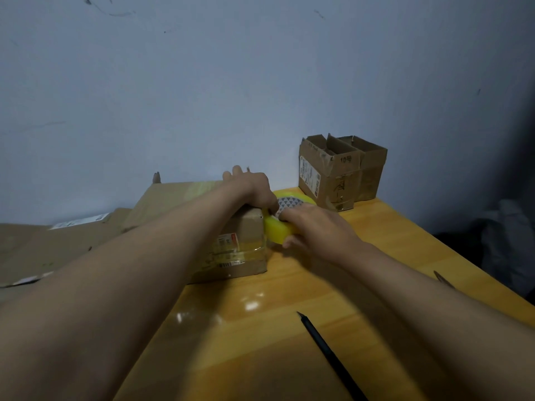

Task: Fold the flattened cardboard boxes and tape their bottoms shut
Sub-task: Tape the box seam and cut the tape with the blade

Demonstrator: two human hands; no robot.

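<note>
We see a brown cardboard box (231,227) standing folded on the desk (289,328), a yellow tape roll (282,218) at its right edge, flattened boxes (43,250) left, two finished boxes (341,172) behind.

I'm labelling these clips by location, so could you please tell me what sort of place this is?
Probably a plain room used as a small packing spot, not a warehouse: a glossy wooden table set against a bare, scuffed wall, flattened cardboard piled at the left, and two folded boxes standing in the corner.
</note>
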